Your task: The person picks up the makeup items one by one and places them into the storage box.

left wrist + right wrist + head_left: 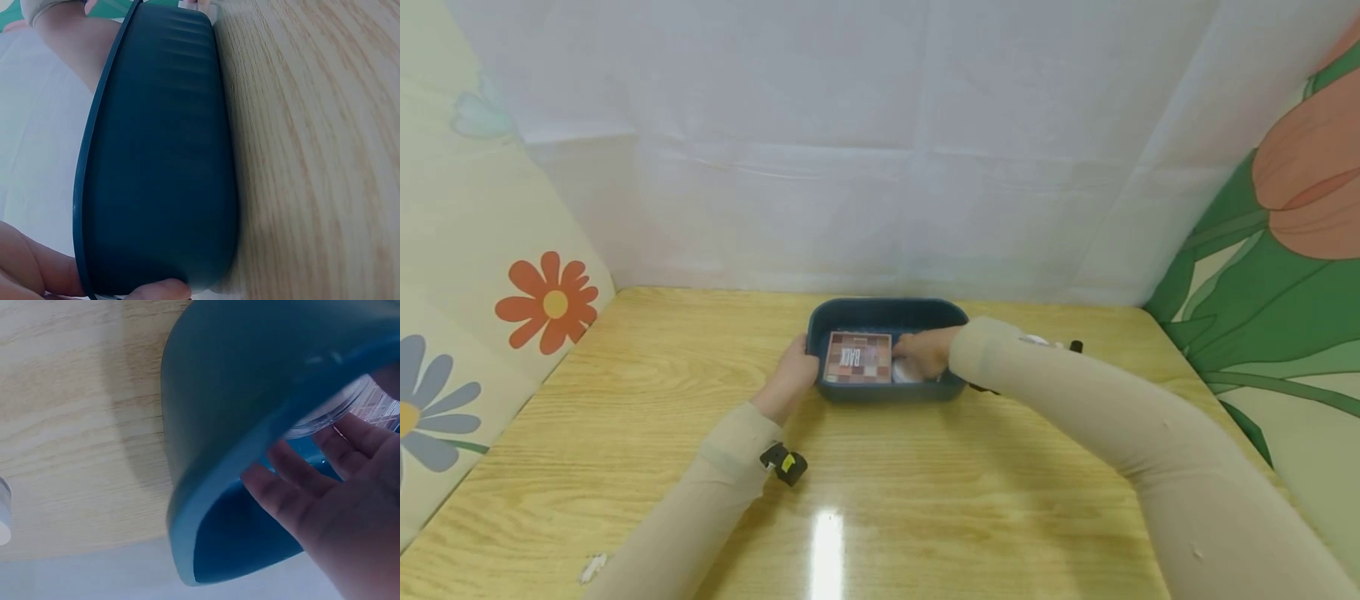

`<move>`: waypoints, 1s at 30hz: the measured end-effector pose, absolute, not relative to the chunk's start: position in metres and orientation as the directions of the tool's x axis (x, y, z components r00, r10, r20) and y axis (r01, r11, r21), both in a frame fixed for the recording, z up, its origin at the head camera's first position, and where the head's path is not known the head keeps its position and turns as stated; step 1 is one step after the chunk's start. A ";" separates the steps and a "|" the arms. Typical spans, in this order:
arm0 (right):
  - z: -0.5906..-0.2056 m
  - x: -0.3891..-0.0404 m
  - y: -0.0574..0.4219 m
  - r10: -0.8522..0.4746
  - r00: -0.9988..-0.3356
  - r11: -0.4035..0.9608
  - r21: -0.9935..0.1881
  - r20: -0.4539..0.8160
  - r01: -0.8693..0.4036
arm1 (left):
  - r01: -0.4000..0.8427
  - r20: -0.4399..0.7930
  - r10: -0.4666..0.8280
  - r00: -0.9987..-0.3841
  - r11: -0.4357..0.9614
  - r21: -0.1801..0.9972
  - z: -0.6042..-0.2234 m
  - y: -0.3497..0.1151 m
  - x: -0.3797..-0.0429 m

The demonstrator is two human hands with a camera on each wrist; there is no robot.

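A dark blue plastic bin (865, 392) stands on the table near the back. My left hand (793, 375) grips its left end, with fingers and thumb on either side of the rim in the left wrist view. Inside lies a flat square makeup palette (859, 358) with a checkered brown-pink lid. My right hand (927, 350) reaches into the bin's right half and holds a round, clear-lidded container (328, 419) between fingers and thumb. That container sits beside the palette, partly hidden by the hand and the bin's wall.
The wooden table (925, 492) meets a white cloth (880, 183) at the back. Right of the bin, a white item (1036, 340) and a black-tipped item (1077, 346) show partly behind my right sleeve. A pale scrap mark (593, 567) is at the front left.
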State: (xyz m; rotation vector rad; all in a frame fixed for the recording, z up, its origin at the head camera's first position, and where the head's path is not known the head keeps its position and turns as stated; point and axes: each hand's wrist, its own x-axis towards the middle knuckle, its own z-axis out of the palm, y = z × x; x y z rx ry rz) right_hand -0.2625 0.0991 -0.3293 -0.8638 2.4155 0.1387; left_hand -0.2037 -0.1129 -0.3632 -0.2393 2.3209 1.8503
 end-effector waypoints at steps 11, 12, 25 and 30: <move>-0.328 -0.271 0.107 -0.559 -0.612 0.793 -0.145 -0.560 -0.591 | -0.211 -0.211 -0.020 -0.977 0.187 0.959 -0.361 -0.113 -0.202; -0.328 -0.271 0.108 -0.565 -0.606 0.788 -0.149 -0.560 -0.597 | -0.214 -0.214 -0.019 -0.977 0.185 0.959 -0.361 -0.113 -0.202; -0.316 -0.268 0.119 -0.625 -0.592 0.754 -0.195 -0.509 -0.628 | -0.211 -0.210 -0.027 -0.977 0.206 0.956 -0.364 -0.113 -0.203; -0.310 -0.265 0.127 -0.646 -0.604 0.747 -0.223 -0.466 -0.626 | -0.218 -0.218 -0.024 -0.976 0.199 0.955 -0.363 -0.113 -0.203</move>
